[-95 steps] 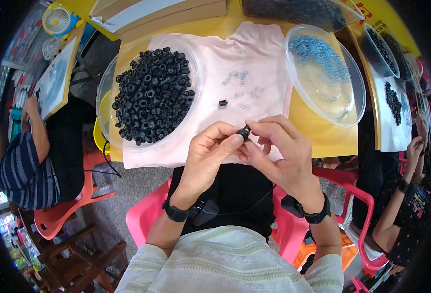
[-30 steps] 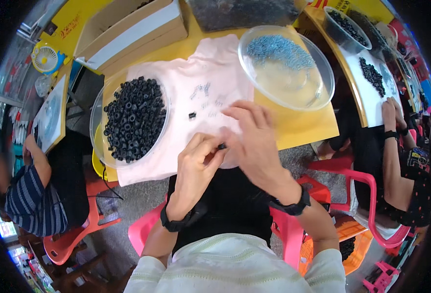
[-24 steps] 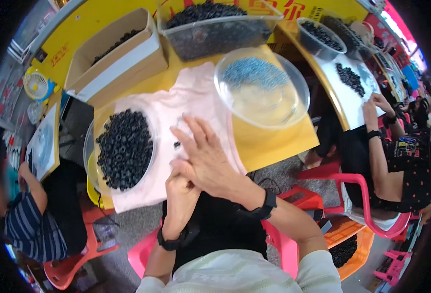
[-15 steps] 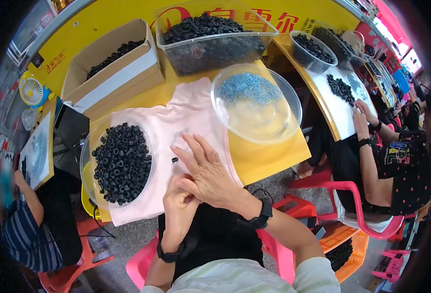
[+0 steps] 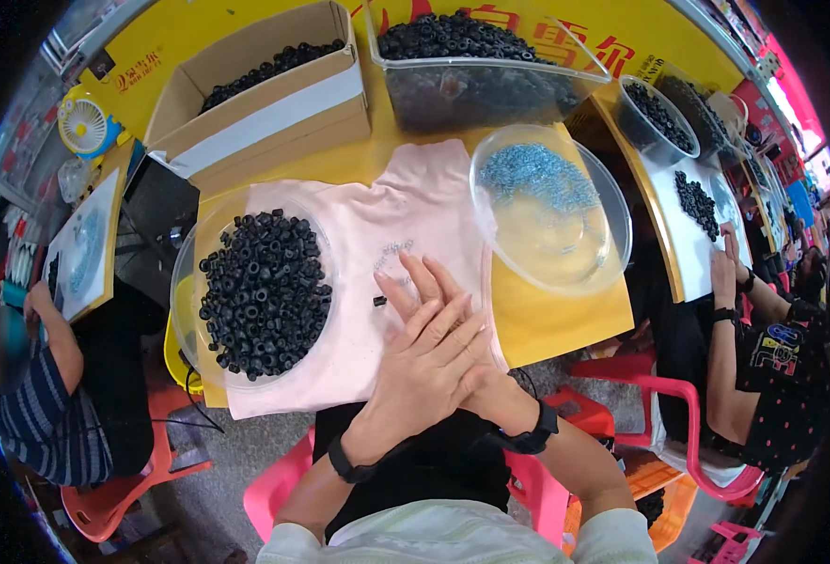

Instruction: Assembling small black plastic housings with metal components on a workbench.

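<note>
My left hand (image 5: 420,367) lies across the back of my right hand (image 5: 498,393), its fingers stretched out and its palm down on it. The right hand's fingers also extend forward, partly covered by the left; I see nothing held in either. Both are over a pale pink cloth (image 5: 359,221). Just beyond the fingertips, small clear-blue pieces (image 5: 396,248) form a loose curve, and a single small black piece (image 5: 379,301) lies beside them. To the left stands a round clear tub (image 5: 187,282) heaped with small black ring-shaped pieces (image 5: 269,291).
A round clear dish (image 5: 565,258) holds light blue pieces at right. Behind are a cardboard box (image 5: 274,117) and a clear bin (image 5: 481,99), both with black pieces. People sit at side tables; one person's hands (image 5: 727,268) are near a black heap (image 5: 697,202).
My left hand has come up from beside the right thumb and wrist, its curled fingers now straight across the right hand's back. The whole view has shifted, so the table appears further right.
</note>
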Tool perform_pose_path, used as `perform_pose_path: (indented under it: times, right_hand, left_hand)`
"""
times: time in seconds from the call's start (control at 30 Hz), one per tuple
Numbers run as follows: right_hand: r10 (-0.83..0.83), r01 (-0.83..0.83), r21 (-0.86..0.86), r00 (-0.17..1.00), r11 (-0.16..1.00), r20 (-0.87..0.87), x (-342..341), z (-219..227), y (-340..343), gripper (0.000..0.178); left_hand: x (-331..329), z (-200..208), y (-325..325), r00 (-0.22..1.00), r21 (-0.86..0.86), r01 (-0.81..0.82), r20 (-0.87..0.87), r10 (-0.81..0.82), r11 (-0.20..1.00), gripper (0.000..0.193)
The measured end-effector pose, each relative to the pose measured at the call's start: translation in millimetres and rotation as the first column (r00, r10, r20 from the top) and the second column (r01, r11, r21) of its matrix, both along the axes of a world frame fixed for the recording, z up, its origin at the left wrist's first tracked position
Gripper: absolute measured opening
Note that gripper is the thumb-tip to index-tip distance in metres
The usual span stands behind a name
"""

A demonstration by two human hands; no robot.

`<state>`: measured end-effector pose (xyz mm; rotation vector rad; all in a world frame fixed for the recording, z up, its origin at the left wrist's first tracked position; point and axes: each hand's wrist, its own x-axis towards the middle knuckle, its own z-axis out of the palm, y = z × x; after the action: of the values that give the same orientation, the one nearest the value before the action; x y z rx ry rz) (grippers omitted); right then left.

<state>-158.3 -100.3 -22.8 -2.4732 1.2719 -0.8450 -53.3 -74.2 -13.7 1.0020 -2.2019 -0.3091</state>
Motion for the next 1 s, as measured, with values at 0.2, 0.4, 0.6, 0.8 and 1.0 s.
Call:
perform_pose_path:
  times: [0.2, 0.4, 0.6, 0.8, 1.0]
  right_hand:
    - [0.019, -0.018, 0.008, 0.989, 1.0, -0.144, 2, -18, -3, 0.055]
    - [-0.01, -0.003, -0.037, 0.941, 0.999, -0.339, 5, -32, -2, 0.051]
    - [-0.16, 0.101, -0.248, 0.96, 0.964, -0.229, 8, -35, -2, 0.055]
    - [-0.057, 0.039, -0.092, 0.978, 0.995, -0.201, 7, -3, -10, 0.057]
    - [-0.024, 0.021, -0.015, 0.983, 1.0, -0.184, 8, 15, -13, 0.058]
  left_hand:
    - [0, -6, -1, 0.999, 0.048, 0.0, 0.035, -0.002, 0.999, 0.037]
    - [3, -8, 1, 1.0, 0.117, 0.018, 0.009, -0.02, 0.993, 0.038]
    - [3, -12, 2, 0.999, 0.169, 0.018, -0.051, -0.01, 0.986, 0.034]
    - [5, -12, -4, 0.993, 0.092, 0.005, -0.121, 0.006, 0.996, 0.028]
    - [7, -13, -5, 0.988, 0.026, 0.024, -0.152, -0.02, 0.999, 0.028]
